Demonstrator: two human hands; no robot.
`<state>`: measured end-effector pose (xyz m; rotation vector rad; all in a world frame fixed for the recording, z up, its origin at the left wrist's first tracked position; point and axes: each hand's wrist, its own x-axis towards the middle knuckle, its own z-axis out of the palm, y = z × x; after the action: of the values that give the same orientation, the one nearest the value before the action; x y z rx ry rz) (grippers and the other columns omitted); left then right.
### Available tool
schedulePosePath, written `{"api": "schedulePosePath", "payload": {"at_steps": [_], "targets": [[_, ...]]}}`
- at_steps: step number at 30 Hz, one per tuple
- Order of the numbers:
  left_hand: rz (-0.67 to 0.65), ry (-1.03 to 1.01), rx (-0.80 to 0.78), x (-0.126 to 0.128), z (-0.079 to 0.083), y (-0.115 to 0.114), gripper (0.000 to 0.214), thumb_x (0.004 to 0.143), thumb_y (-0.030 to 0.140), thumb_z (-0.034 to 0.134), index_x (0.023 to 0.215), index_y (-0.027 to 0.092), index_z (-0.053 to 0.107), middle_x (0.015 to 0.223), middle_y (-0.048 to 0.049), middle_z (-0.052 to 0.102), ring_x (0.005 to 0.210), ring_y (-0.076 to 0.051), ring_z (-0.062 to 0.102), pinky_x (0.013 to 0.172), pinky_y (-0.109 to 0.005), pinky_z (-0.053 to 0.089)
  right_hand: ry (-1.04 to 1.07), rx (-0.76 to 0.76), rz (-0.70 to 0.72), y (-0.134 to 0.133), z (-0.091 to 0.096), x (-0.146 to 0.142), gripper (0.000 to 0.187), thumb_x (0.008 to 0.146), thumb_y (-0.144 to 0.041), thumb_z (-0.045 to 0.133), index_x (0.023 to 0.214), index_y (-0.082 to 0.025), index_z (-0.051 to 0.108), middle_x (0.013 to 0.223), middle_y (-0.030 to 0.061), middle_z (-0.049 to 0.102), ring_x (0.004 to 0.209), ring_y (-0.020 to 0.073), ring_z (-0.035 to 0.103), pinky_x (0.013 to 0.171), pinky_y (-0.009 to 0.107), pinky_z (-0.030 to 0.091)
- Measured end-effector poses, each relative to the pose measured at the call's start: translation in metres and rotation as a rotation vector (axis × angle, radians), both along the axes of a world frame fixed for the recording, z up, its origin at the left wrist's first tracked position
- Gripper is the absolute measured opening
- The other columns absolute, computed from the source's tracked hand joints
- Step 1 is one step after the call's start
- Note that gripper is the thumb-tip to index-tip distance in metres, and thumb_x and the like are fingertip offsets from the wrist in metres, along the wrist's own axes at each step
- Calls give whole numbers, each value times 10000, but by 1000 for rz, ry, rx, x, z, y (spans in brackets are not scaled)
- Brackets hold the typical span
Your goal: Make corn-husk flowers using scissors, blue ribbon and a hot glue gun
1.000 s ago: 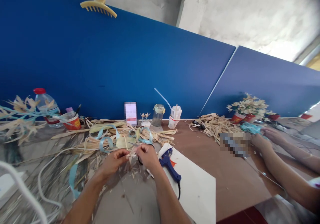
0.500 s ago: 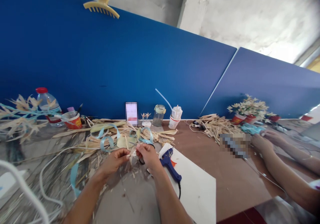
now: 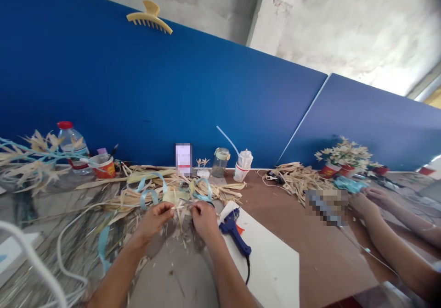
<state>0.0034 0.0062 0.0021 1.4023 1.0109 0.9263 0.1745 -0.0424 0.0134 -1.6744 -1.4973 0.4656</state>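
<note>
My left hand (image 3: 156, 217) and my right hand (image 3: 204, 217) are both pinched shut on a small piece made of dried straw strips (image 3: 179, 210), held just above the table between them. Behind the hands lies a loose pile of straw strips and light blue ribbon (image 3: 161, 189). A blue glue gun (image 3: 234, 233) rests on a white sheet (image 3: 275, 266) right beside my right hand, its cord trailing toward me.
A blue partition (image 3: 144, 97) backs the table, with a yellow hair claw (image 3: 149, 16) on top. Along it stand a water bottle (image 3: 72, 143), a red cup (image 3: 102, 166), a jar (image 3: 219, 161) and a cup with a straw (image 3: 241, 163). Another person's hands (image 3: 365, 200) work at the right near straw flowers (image 3: 344, 154).
My hands have stayed together on the straw piece, the fingers shifting slightly apart. The view has tilted a little; the other person's hands have barely moved.
</note>
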Motion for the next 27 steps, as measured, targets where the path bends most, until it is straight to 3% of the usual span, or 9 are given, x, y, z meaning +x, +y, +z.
{"api": "schedulePosePath", "payload": {"at_steps": [6,10,16,22,25,27], "targets": [[-25,-33,24,3,2,-3,235,594,378,714,681,167,657,642,1,610,641,-163,514,653,-283,381,-495,-76,20,2,-12,-29,165,772,-261,605,823,-149,715,912,149,693,950,299,596,806,384,415],[-43,-18,23,4,3,-3,256,591,399,707,690,168,656,622,10,591,616,-160,498,630,-285,376,-544,-88,-1,4,-13,-30,154,768,-208,572,805,-130,699,872,155,690,926,302,606,817,406,415],[-35,-31,2,3,5,-3,310,579,448,711,696,176,619,581,37,530,572,-139,450,581,-269,345,-126,14,-135,2,-5,-9,151,741,-72,472,723,-148,601,887,134,629,813,218,606,751,320,445],[16,-50,-17,2,3,-2,358,572,476,723,707,166,609,584,30,554,556,-124,437,565,-262,327,575,-37,29,11,-11,-5,313,632,-53,415,910,-190,465,746,-18,529,493,116,485,496,237,401],[32,-74,-17,2,4,-2,361,562,468,736,710,165,607,581,30,558,558,-121,436,566,-258,323,657,36,92,12,-13,-5,377,627,-82,452,988,-191,464,714,-42,500,518,109,457,506,217,387],[28,-83,-21,3,5,-3,356,557,462,740,703,165,606,579,31,555,564,-121,437,569,-256,325,586,49,147,11,-12,-3,280,678,-143,502,955,-184,523,654,-53,478,545,111,446,530,212,375]]}}
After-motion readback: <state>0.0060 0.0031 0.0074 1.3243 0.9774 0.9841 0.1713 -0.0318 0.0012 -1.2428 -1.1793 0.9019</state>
